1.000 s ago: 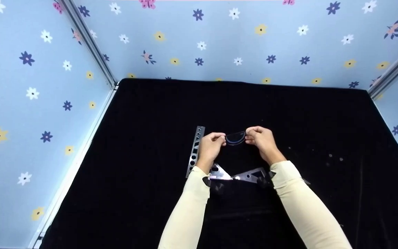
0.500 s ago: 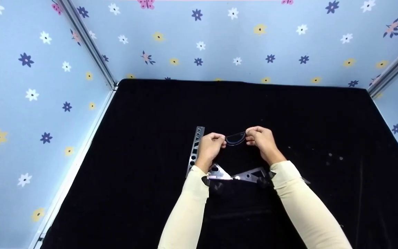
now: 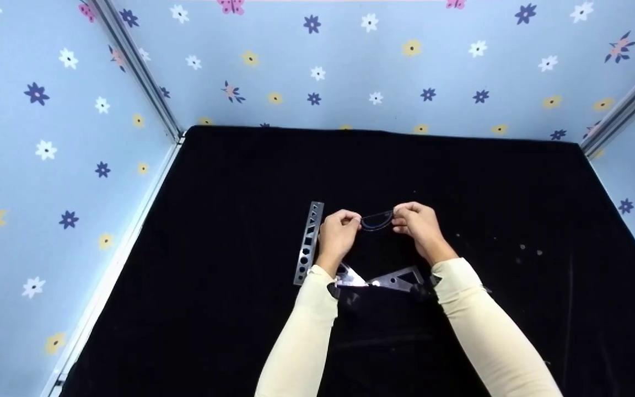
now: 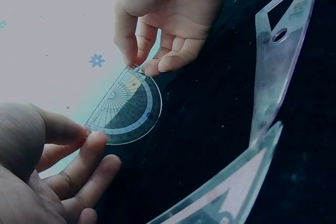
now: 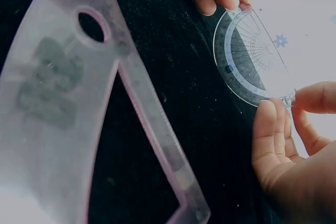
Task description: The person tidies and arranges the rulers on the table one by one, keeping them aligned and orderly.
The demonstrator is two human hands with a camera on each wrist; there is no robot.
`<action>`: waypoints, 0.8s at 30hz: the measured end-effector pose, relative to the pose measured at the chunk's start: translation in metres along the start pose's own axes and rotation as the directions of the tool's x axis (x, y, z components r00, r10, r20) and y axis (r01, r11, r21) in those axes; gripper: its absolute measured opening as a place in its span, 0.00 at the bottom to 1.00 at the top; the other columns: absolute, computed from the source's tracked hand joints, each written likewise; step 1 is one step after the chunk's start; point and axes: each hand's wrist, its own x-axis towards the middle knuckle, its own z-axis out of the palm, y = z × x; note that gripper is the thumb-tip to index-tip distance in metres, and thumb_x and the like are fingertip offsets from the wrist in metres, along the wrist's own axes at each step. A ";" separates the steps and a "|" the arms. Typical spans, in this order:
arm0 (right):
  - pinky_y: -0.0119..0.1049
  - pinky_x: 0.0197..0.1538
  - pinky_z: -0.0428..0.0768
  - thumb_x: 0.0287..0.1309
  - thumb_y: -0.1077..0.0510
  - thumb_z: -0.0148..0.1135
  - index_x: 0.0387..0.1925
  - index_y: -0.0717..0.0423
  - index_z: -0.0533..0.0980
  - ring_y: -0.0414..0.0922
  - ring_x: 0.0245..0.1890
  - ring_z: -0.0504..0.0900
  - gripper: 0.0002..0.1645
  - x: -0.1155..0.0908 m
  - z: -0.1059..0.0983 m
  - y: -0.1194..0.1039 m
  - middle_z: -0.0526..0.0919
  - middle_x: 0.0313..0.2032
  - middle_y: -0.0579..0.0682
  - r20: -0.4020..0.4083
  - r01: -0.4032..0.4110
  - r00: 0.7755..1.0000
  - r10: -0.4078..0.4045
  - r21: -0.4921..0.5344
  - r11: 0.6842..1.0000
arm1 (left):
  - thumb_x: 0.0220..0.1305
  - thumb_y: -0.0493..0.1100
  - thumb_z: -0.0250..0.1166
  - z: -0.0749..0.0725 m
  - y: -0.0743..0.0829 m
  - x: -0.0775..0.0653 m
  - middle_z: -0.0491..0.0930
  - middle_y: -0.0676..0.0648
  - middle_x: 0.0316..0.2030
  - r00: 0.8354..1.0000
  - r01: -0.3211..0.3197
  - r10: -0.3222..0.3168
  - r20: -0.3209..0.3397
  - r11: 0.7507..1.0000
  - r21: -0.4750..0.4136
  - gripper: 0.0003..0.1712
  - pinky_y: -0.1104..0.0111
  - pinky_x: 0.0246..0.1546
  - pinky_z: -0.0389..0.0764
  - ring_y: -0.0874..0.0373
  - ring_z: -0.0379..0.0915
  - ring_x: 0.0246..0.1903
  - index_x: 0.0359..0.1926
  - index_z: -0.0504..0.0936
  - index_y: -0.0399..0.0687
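Note:
A clear half-round protractor (image 4: 126, 111) with a bluish scale band is held up between both hands, its straight edge on the far side in the head view. My left hand (image 3: 338, 238) pinches one end between thumb and fingers. The other end is pinched by my right hand (image 3: 419, 229). Left of the left hand lies a clear ruler (image 3: 309, 242) with a row of cut-out shapes. Two clear set squares lie nearer the body: one (image 3: 352, 277) partly hidden by the left wrist, the other (image 3: 397, 279) beside the right wrist.
A black cloth (image 3: 240, 220) covers the table. Flowered blue panels (image 3: 350, 66) stand along the back and sides, with a metal post (image 3: 135, 71) at the left corner. Small pale specks (image 3: 522, 247) dot the cloth at the right.
Both hands keep their pinch on the protractor, and its tilt differs slightly. The head view has shifted a little. More of the ruler shows beside the left wrist.

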 end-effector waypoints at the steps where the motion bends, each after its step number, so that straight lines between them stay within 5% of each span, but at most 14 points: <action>1: 0.31 0.31 0.83 0.60 0.70 0.56 0.39 0.67 0.76 0.42 0.26 0.81 0.06 -0.001 0.000 0.000 0.80 0.33 0.53 0.001 0.006 1.000 -0.006 0.001 1.000 | 0.62 0.46 0.66 -0.001 0.000 -0.001 0.82 0.63 0.23 1.000 -0.004 0.004 -0.001 1.000 0.015 0.05 0.60 0.42 0.74 0.65 0.76 0.28 0.33 0.88 0.56; 10: 0.32 0.33 0.83 0.63 0.70 0.56 0.39 0.68 0.76 0.43 0.29 0.83 0.05 -0.009 -0.002 -0.006 0.80 0.33 0.53 0.005 0.042 0.999 -0.042 0.013 0.999 | 0.63 0.42 0.66 -0.005 0.003 -0.002 0.82 0.58 0.23 0.996 -0.062 0.066 0.064 0.996 -0.062 0.05 0.69 0.35 0.74 0.65 0.76 0.26 0.36 0.89 0.48; 19: 0.32 0.35 0.84 0.63 0.70 0.56 0.44 0.74 0.74 0.44 0.30 0.83 0.10 -0.013 -0.006 -0.006 0.80 0.34 0.53 0.008 0.042 0.999 -0.042 0.026 0.999 | 0.63 0.48 0.66 -0.006 0.007 -0.006 0.82 0.65 0.24 0.999 -0.012 0.008 0.043 0.997 0.080 0.05 0.62 0.39 0.76 0.64 0.78 0.31 0.35 0.89 0.61; 24: 0.32 0.35 0.84 0.63 0.71 0.56 0.44 0.74 0.74 0.45 0.31 0.84 0.09 -0.015 -0.011 -0.006 0.81 0.33 0.52 0.011 0.038 0.999 -0.038 0.045 0.998 | 0.63 0.50 0.66 -0.003 0.010 -0.009 0.83 0.67 0.25 0.999 0.005 -0.008 0.039 0.997 0.083 0.06 0.59 0.40 0.77 0.65 0.80 0.33 0.36 0.89 0.63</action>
